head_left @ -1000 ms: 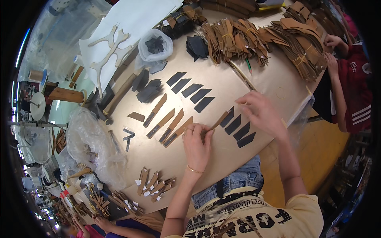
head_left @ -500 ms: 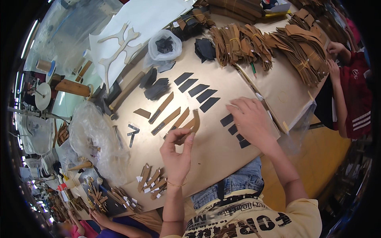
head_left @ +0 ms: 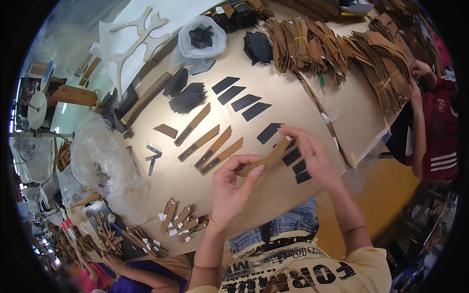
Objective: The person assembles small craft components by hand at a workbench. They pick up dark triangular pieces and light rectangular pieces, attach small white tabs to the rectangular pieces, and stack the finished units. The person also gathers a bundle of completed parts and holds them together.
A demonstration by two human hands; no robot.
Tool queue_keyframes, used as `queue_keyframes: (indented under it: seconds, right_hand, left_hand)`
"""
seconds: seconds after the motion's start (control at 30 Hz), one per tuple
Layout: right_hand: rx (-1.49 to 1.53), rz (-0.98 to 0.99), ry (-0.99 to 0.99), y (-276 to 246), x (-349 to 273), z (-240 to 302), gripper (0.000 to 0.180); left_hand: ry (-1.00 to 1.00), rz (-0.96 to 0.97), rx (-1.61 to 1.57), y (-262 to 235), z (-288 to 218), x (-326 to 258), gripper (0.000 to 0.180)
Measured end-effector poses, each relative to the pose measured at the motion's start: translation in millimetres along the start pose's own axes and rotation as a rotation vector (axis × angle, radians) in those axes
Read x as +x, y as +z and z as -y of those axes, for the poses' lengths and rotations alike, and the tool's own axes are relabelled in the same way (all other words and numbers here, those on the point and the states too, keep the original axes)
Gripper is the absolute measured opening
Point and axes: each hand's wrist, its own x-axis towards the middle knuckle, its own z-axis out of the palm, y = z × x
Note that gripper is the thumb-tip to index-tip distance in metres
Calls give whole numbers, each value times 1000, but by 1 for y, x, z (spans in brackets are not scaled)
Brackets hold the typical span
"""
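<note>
Closest to me is a cream T-shirt (head_left: 337, 276) with large black lettering across it. Past it, I have the left hand (head_left: 232, 188) pinching a long, flat, tan-brown leather-like strip (head_left: 273, 157) between thumb and fingers. The strip is up between both hands, its long axis slanting from the left fingers up and rightward. The right hand (head_left: 315, 158) meets its upper end; I can't tell whether those fingers grip it or only touch it.

Left of the hands I count one cluster of small brown strips with white paper tags (head_left: 181, 222), any writing too small to read. Further up are three small dark narrow bars (head_left: 151, 167), then four tan-brown strips with dark inset plates (head_left: 199, 143), all pointing up-right, plates at the lower-left ends, and one short brown slanted piece (head_left: 166, 130).

Under and beside the right hand I make out at least four black slanted flat pieces (head_left: 303, 177), partly covered. Beyond lie four more black slanted pieces (head_left: 245, 102) in a row, leaning up-right. Farther off sit thick brown bundles (head_left: 308, 46), a green pencil (head_left: 321, 82) and a co-worker's hands (head_left: 422, 71).
</note>
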Motion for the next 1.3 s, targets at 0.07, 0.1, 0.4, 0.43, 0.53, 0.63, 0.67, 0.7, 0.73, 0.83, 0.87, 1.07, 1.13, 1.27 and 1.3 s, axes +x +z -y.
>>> queue_keyframes:
  seconds: [0.07, 0.1, 0.4, 0.43, 0.53, 0.63, 0.67, 0.7, 0.73, 0.83, 0.87, 1.07, 1.13, 1.27, 1.3]
  right_hand:
    - [637, 73, 255, -7, 6, 6, 41]
    - [608, 121, 276, -10, 8, 8, 39]
    - [53, 51, 74, 1, 40, -2, 35]
    - [-39, 31, 27, 1, 42, -2, 35]
    - [-118, 39, 11, 2, 47, -1, 35]
    - [-123, 30, 24, 4, 50, -1, 35]
    - [-143, 18, 28, 4, 51, -1, 36]
    - [-127, 23, 33, 4, 51, 0, 36]
    - [-125, 28, 42, 3, 51, 0, 36]
    - [-114, 46, 119, 1, 52, 1, 38]
    - [-109, 52, 153, 1, 52, 1, 38]
    - [-150, 24, 45, 3, 56, -2, 40]
    - [-143, 30, 66, 3, 56, -3, 40]
    - [-154, 27, 68, 3, 55, -3, 40]
    - [-145, 25, 93, 3, 56, -3, 40]
  left_hand:
    - [-30, 24, -18, 4, 1, 4, 20]
    - [-44, 39, -4, 5, 2, 6, 20]
    - [-10, -177, 249, 11, 30, 19, 18]
    - [-40, -169, 242, 12, 31, 20, 17]
    - [23, -149, 414, 12, 27, 21, 14]
    - [67, -184, 480, 13, 23, 25, 14]
    - [72, -181, 506, 13, 22, 26, 15]
    - [80, -178, 527, 12, 21, 28, 16]
    - [81, -183, 546, 12, 21, 29, 17]
    - [88, -190, 545, 15, 22, 31, 18]
    - [97, -189, 566, 15, 23, 31, 18]
    - [166, -186, 634, 15, 27, 32, 20]
    - [146, -208, 642, 15, 29, 32, 18]
    - [167, -215, 653, 16, 32, 32, 18]
    - [178, -218, 653, 16, 33, 32, 18]
